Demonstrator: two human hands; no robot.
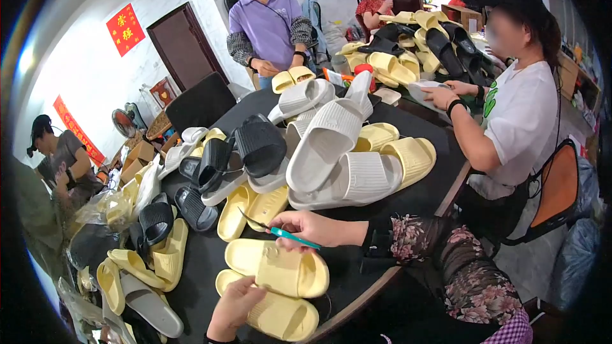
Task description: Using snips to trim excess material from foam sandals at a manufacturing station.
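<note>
A pair of pale yellow slippers lies side by side at the table's near edge, the farther slipper (pixel 268 260) above the nearer slipper (pixel 280 315). My left hand (pixel 234 309) is closed, its thumb and fingers pinched at the nearer slipper's edge, between the two. Just beyond the pair, my right hand (pixel 312 228) grips a slim tool (pixel 294 237) with a teal handle and a thin, curved dark tip pointing left; its exact kind is unclear. Behind that tip lies another yellow pair (pixel 245 209), partly under the heap.
Grey, black and yellow slippers heap up across the table (pixel 389 207), with a large grey slipper (pixel 328 134) on top. More slippers (pixel 169 255) crowd the left edge beside clear plastic bags (pixel 105 207). Several people stand or sit around; one person (pixel 516 108) handles something at right, near a chair (pixel 554 185).
</note>
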